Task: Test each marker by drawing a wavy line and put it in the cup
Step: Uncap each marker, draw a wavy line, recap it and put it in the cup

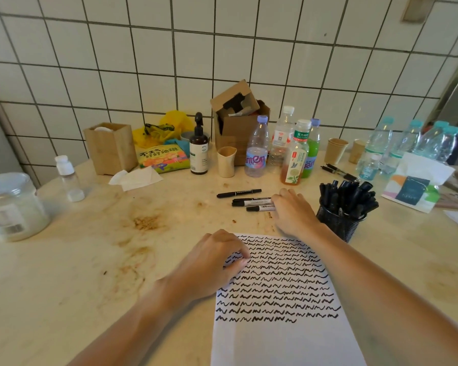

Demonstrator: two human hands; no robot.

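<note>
Paper: white sheet (283, 339) lies on the stained table (77, 260), its upper part filled with rows of black wavy lines; the bottom edge is cut off by the frame and its top left corner is hidden under the left hand
Left hand: left hand (212, 262) rests on the sheet's upper left part, fingers curled under, fingertips down on the paper; it seems to hold nothing, though the palm side is out of sight
Right hand: right hand (294, 210) lies knuckles up beyond the sheet, fingers bent over the near ends of the loose markers (251, 202); whether it actually grips one I cannot tell, since the fingertips cover the contact
Markers: three black markers side by side on the table, their right ends hidden by the fingers; a fourth marker (238, 193) lies just behind, apart from the hand
Cup: black mesh cup (339, 223) just right of the right hand, crowded with black markers standing upright
Background: bottles (257, 151), cardboard box (238, 120) and paper cups (335, 150) stand along the tiled wall; labels too small to read; a jar (8, 204) is cut off at the left edge
</note>
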